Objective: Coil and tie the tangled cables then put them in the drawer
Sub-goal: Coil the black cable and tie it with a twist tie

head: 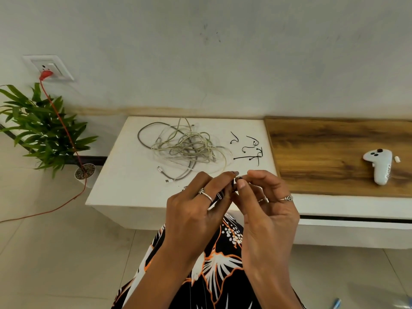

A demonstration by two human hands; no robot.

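Both hands meet in front of the near edge of the white table (124,190), fingertips together over a small dark object (236,179) pinched between them. The right hand (266,210) closes thumb and forefinger on it, palm turned inward, the other fingers loosely bent, two rings on them. The left hand (196,210) rises from below with its knuckles up, forefinger stretched toward the same spot, a ring on one finger; a dark bundle (221,194) shows between its curled fingers, mostly hidden, so what it is cannot be told for sure.

Beyond the hands, on the middle of the table top, lies the tangle of cables (187,148): thin, pale grey and off-white cords looped over one another, with one darker grey cord arcing out at the tangle's left and small white plugs at its near side. Just right of the tangle, still on the table, lie several thin black cable ties (252,150), some curled, some straight.

The table top is smooth and matte. Right of the table runs a wooden surface (323,152) with a brown grain, and on it lies a white controller (379,166) with dark buttons. Left of the table stands a potted plant (42,130) with long green leaves, and a red cord (64,128) runs down from a wall socket (48,66). Below the hands, a black, orange and white patterned garment (214,264).
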